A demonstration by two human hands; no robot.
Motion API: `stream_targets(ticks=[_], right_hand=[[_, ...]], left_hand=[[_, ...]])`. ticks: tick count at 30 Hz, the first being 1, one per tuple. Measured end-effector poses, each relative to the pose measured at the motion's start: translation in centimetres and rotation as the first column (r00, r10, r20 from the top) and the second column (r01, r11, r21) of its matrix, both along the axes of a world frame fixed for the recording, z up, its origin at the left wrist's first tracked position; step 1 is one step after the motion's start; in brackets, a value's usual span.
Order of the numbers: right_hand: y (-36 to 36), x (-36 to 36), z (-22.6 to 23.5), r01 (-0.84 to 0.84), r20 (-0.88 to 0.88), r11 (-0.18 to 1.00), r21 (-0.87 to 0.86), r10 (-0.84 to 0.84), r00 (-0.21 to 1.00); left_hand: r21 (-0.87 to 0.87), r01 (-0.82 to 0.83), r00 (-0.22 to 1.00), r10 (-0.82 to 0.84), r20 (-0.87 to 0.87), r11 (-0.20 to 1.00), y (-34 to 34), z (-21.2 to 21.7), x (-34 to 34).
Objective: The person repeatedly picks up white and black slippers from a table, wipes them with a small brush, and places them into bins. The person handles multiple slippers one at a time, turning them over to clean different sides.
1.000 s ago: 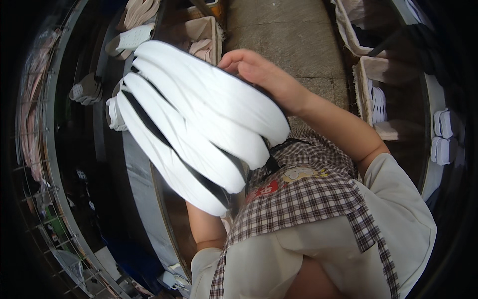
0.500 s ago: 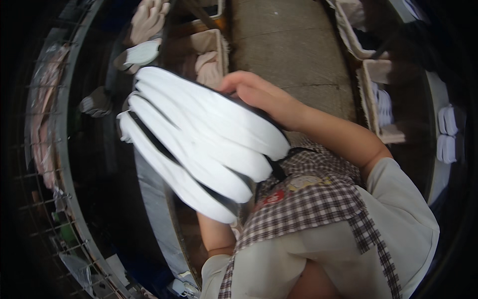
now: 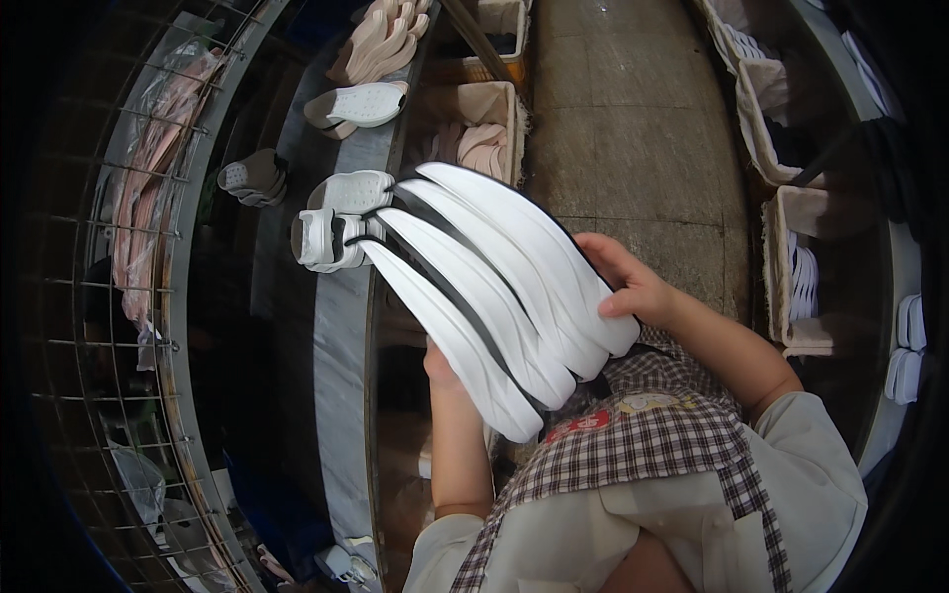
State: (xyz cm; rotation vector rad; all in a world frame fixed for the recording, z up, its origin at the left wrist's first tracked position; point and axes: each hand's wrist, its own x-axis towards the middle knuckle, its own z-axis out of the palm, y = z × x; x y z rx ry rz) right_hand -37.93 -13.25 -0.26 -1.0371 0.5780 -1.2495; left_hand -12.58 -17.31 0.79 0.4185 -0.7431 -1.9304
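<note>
A fanned stack of white, curved shoe soles with dark edges lies across both hands in front of my apron. My right hand grips the stack's right side, its thumb on top and its fingers at the edge. Under the left side, my left hand bears the stack; its fingers are hidden behind the soles. Just beyond the stack's far left tips, a white shoe sole piece and a strapped white piece rest on the grey bench.
Farther along the bench lie a white perforated sole and several beige soles. A cloth-lined basket with pinkish pieces stands beside it. Lined baskets line the right of the aisle. A wire grid rises at left.
The stack has shifted right in view and is fanned with its tips farther apart. My right hand has moved from the far edge toward the near right end, its thumb now on top.
</note>
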Motion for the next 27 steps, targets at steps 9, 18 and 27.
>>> stream_targets(ticks=[9, 18, 27], right_hand=[[1.1, 0.2, -2.7, 0.006, 0.069, 0.998, 0.057, -0.010, 0.998], [0.5, 1.5, -1.5, 0.029, 0.059, 0.998, -0.048, -0.026, 0.998], [-1.7, -0.6, 1.8, -0.379, 0.806, 0.889, 0.256, 0.020, 0.592]], left_hand=[[0.048, 0.106, 0.985, -0.112, 0.134, 0.993, 0.0, -1.9, 2.3], [0.074, 0.052, 0.991, -0.061, 0.122, 0.996, -0.2, -2.5, 2.8], [0.088, 0.287, 0.930, -0.256, -0.264, 0.954, -1.3, -3.1, 0.3]])
